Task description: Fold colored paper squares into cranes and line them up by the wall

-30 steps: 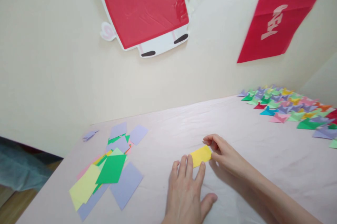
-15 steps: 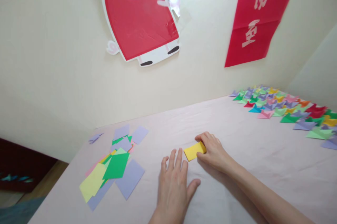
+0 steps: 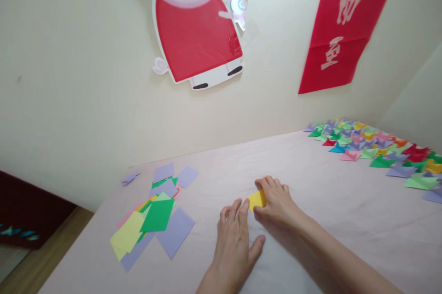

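Note:
A folded yellow paper (image 3: 257, 199) lies on the pale pink tablecloth (image 3: 221, 170), partly covered by fingers. My right hand (image 3: 278, 199) grips its right part, with the thumb at the near edge and the fingers at the far edge. My left hand (image 3: 235, 239) rests to the left with fingers spread. Its index fingertip touches the left end of the paper, and its thumb points away to the right.
Loose coloured sheets (image 3: 157, 216) lie overlapping on the left. A small folded purple paper (image 3: 130, 179) sits near the far left edge. Rows of folded paper birds (image 3: 373, 147) fill the right back. Behind stands a wall (image 3: 269, 114) with a red banner (image 3: 345, 31) and a cartoon cutout (image 3: 196, 36).
My left hand has moved right and forward, its index finger now meeting the paper's left end. My right hand covers more of the yellow paper. The view has shifted slightly.

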`<state>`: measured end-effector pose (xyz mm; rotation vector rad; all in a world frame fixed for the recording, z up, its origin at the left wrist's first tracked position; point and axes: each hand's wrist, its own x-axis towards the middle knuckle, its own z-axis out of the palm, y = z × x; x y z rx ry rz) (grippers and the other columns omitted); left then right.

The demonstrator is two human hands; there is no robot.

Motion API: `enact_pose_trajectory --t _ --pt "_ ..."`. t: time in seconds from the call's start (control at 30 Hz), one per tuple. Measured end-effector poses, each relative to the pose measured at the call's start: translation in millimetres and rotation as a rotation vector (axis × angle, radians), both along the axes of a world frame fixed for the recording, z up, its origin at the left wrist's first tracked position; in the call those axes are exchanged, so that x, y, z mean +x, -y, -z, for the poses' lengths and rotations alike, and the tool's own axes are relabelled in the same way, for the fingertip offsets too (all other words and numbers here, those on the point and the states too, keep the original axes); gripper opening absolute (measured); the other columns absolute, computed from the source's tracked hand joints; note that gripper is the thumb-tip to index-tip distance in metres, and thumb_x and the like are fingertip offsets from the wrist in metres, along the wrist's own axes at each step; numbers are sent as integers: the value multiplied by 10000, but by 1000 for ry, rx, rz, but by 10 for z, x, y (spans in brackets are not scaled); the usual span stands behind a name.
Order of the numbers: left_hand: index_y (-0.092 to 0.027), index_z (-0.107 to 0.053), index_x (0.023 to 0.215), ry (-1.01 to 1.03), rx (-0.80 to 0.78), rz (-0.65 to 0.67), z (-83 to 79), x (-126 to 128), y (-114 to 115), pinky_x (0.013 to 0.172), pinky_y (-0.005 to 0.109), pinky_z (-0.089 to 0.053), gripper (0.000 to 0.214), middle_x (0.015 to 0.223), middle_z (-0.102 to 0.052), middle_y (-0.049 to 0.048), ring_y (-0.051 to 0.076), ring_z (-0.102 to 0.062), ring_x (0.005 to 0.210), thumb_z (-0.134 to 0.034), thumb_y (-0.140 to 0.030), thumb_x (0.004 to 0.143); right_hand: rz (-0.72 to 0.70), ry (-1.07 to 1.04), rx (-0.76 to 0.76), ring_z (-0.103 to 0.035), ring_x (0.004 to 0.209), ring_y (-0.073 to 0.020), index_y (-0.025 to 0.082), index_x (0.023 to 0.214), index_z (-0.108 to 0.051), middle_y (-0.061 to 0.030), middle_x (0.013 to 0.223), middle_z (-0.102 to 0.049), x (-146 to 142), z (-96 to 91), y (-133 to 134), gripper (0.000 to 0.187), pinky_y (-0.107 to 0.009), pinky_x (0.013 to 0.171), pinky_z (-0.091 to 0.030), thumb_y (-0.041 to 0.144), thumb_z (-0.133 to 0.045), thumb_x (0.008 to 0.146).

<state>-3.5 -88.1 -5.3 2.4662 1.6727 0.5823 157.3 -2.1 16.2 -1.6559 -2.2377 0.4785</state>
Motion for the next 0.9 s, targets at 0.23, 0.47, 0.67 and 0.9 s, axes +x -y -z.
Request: enact_pose_trajectory --t 0.23,0.47,0.67,0.9 --pt "-138 -314 1460 16 -39 -43 0 -5 16 1106 519 -299 724 1438 -465 161 317 -383 1344 -629 -284 824 50 -40 -18 -504 1033 -289 162 1135 -577 -119 1147 -581 384 161 -205 507 -354 825 -343 153 -584 628" --pt "-111 -309 1453 86 -36 -41 6 6 -37 1125 489 -292 695 1491 -388 177 297 -305 1394 -602 -233 835 28 -190 -27 -556 1004 -236 207 1005 -666 -65 1027 -647 698 270 -390 445 -344 877 -395 64 -449 643" --pt "-152 -415 1404 74 -70 -161 -79 161 -301 1076 468 -344 627 1445 -441 145 293 -381 1323 -624 -146 813 -65 -276 30 -569 965 -241 248 824 -704 -43 936 -671 603 234 -308 343 -404 891 -373 111 -406 724" --pt "-189 -540 1263 85 -22 -170 -109 214 -430 989 455 -419 459 1271 -554 95 273 -469 1187 -654 -138 821 -105 -325 -8 -537 957 -248 230 805 -687 -52 935 -641 555 138 -265 312 -409 893 -393 98 -413 734"
